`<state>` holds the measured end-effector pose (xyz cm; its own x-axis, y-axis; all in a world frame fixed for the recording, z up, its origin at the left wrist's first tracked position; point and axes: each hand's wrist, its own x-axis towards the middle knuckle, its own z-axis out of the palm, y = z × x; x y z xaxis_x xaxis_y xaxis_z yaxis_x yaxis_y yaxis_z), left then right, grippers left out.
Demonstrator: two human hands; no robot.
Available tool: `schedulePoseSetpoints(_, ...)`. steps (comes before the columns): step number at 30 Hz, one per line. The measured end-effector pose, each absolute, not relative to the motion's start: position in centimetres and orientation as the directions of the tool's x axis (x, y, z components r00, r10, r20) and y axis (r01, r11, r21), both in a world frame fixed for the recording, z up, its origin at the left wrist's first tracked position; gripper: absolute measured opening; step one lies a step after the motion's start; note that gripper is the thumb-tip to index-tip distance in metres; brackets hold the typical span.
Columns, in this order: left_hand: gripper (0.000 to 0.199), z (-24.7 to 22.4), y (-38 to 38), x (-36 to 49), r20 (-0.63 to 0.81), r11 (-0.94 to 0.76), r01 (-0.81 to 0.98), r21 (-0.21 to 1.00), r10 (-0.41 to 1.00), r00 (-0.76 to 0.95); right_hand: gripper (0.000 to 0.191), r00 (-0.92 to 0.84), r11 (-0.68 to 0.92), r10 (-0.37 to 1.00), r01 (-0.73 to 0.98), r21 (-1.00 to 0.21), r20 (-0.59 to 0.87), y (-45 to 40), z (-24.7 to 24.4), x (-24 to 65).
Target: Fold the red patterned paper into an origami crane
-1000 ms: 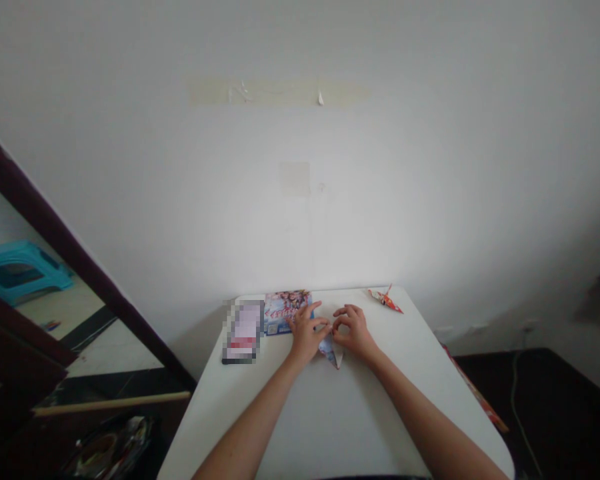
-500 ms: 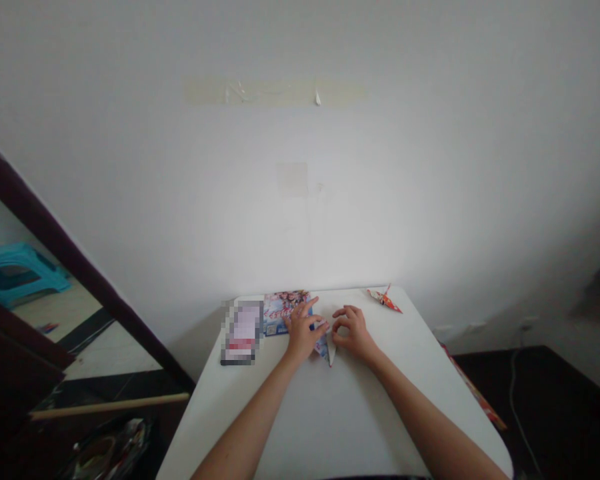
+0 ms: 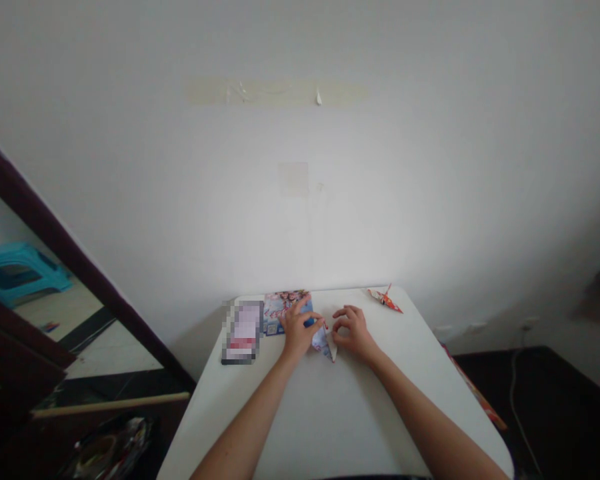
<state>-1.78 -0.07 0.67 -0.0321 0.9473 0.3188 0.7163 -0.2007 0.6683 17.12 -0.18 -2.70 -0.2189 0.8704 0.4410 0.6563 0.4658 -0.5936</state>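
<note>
A partly folded sheet of patterned origami paper (image 3: 322, 343), bluish with a white flap on its right, is at the middle of the white table (image 3: 325, 420). My left hand (image 3: 298, 330) pinches its upper left edge between thumb and index finger, with the other fingers spread over a picture packet (image 3: 275, 310). On the right side, my right hand (image 3: 353, 332) pinches the white flap, thumb and index finger curled together. The paper's far part is partly hidden by my fingers. A red and white folded paper crane (image 3: 386, 300) lies at the far right corner.
Left of the packet lies a phone (image 3: 244, 330), its screen blurred out. The table's far edge meets a white wall (image 3: 380, 167). A dark-framed mirror or opening at left shows a blue stool (image 3: 23, 273). A cable (image 3: 514, 393) runs down at right.
My left hand has shifted slightly left and down, and more of the paper's patterned face shows between my hands. The right hand stays almost in place, still pinching.
</note>
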Motion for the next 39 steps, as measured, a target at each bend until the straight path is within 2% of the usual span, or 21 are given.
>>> schedulePoseSetpoints(4, 0.007, 0.7, 0.2, -2.0, 0.332, -0.205, 0.695, 0.689, 0.942, -0.052, 0.008, -0.237, 0.472, 0.867, 0.669, -0.574, 0.438, -0.3, -2.7, 17.2)
schedulePoseSetpoints(18, 0.015, 0.5, 0.4, -2.3, 0.365, -0.212, 0.742, 0.636, 0.93, -0.047, 0.008, -0.267, 0.48, 0.863, 0.7, -0.529, 0.429, -0.2, -2.8, 17.4)
schedulePoseSetpoints(24, 0.015, 0.5, 0.5, -2.5, 0.349, -0.203, 0.743, 0.637, 0.936, -0.043, 0.013, -0.21, 0.445, 0.863, 0.746, -0.495, 0.459, 0.2, -2.9, 18.2)
schedulePoseSetpoints(28, 0.014, 0.1, 0.6, -2.8, 0.36, -0.218, 0.778, 0.589, 0.933, -0.011, 0.015, -0.162, 0.399, 0.871, 0.784, -0.476, 0.464, 0.5, -3.0, 19.0)
schedulePoseSetpoints(34, 0.027, 0.5, 0.4, -3.3, 0.257, -0.209, 0.835, 0.51, 0.963, 0.084, 0.012, -0.145, 0.372, 0.876, 0.811, -0.453, 0.459, 0.6, -3.2, 19.2)
schedulePoseSetpoints(39, 0.023, 0.5, 0.4, -3.3, 0.224, -0.218, 0.845, 0.489, 0.967, 0.12, 0.011, -0.143, 0.368, 0.871, 0.823, -0.432, 0.471, 0.5, -3.1, 19.0)
